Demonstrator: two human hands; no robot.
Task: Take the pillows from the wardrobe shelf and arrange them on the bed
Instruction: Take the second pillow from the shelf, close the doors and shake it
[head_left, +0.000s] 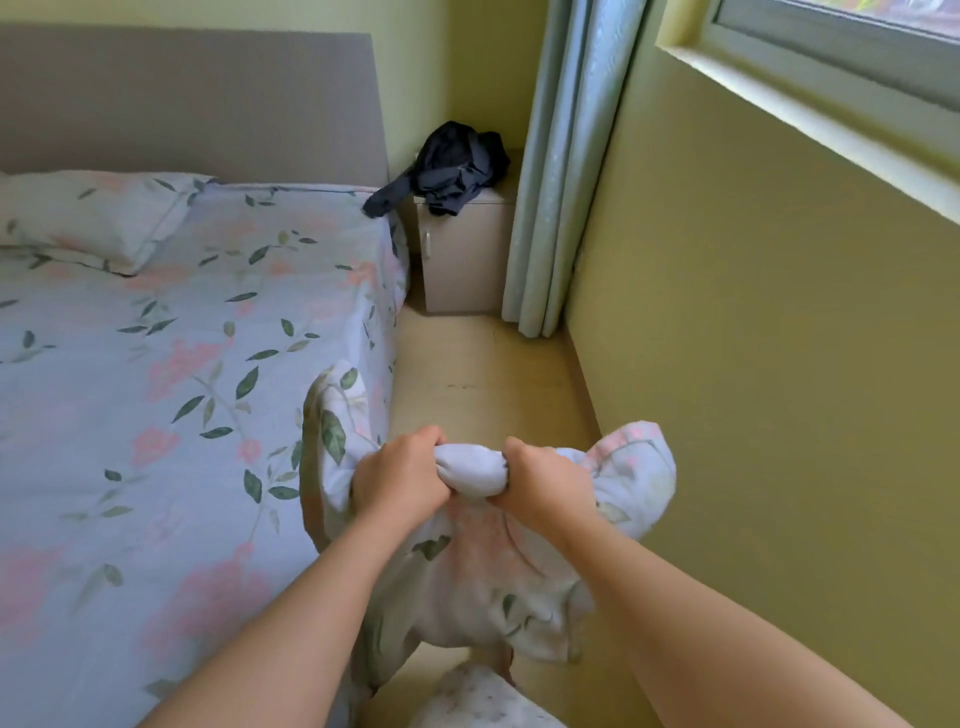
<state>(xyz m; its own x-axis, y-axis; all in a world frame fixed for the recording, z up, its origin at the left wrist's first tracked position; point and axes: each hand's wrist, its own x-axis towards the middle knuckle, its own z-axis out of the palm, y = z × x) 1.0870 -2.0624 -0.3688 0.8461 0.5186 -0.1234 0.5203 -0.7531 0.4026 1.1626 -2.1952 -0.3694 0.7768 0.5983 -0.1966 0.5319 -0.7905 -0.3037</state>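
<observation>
A floral pillow (483, 582) hangs in front of me beside the bed's right edge, over the floor strip. My left hand (397, 475) and my right hand (543, 480) both grip its bunched top edge, fists close together. The bed (156, 395) with a floral blue sheet fills the left side. One matching pillow (88, 218) lies flat at the head of the bed, far left, against the grey headboard (197, 104). A further bit of floral fabric (478, 696) shows at the bottom edge below the held pillow.
A beige nightstand (465, 260) stands in the corner with a dark garment (452, 169) heaped on it, one end draping onto the bed corner. A pale curtain (561, 171) hangs beside it. The yellow wall (779, 364) and window sill close the right side; a narrow wooden floor strip (483, 374) runs between.
</observation>
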